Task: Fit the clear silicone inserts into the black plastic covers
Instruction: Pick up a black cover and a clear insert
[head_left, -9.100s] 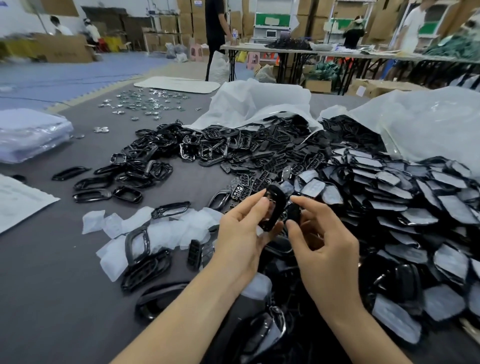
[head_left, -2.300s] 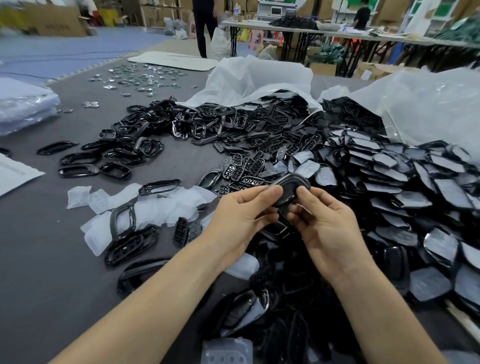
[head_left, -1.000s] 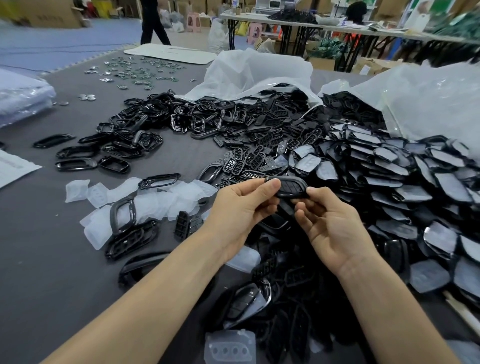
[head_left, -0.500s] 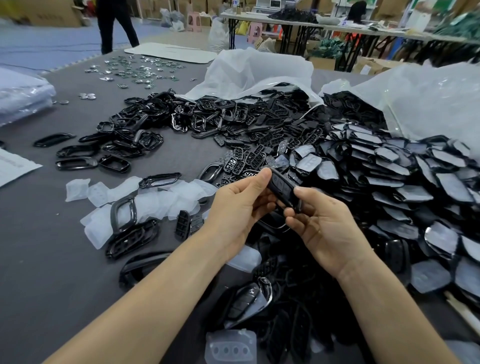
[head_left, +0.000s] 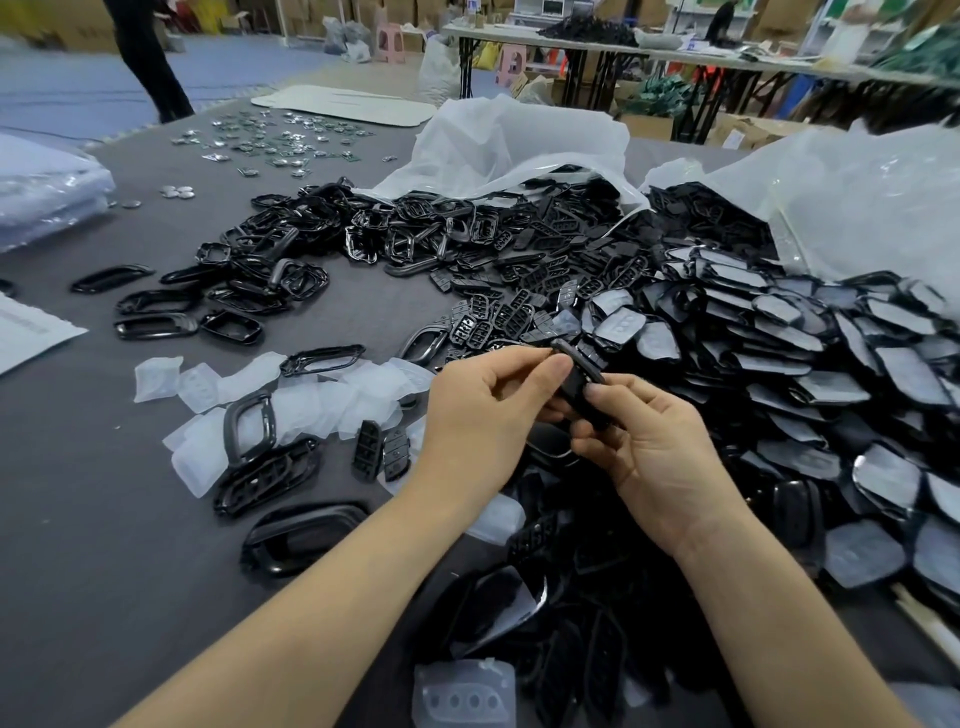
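Piece in hand: small black plastic cover (head_left: 579, 382), held clear of the table between both hands, tilted edge-on to the camera, above the near edge of the black heap.
Left hand (head_left: 488, 410): fingers curled, thumb and forefinger pinching the cover's upper end.
Right hand (head_left: 654, 447): fingers curled, thumb tip pressed on the cover's lower part, remaining fingers tucked beneath it.
Insert in the held cover: cannot tell whether seated; face turned away, no clear silicone visible there.
Step judged: seating or checking an insert in this cover.
Method advised: turn the open face up; line the insert's button domes up with the cover's windows; press with the thumb from one end along to the other; run a fingertip round the rim to find any lifted lip.
Supply: loose clear silicone inserts (head_left: 311, 400) on the grey table mat (head_left: 78, 519), left of the hands, within reach.
Finished stock: black covers with cloudy inserts showing (head_left: 779, 364), heaped to the right below a white plastic bag (head_left: 857, 197).
Risk: soft silicone likely to fold or sit skewed; glossy plastic likely to slip in a two-finger pinch.
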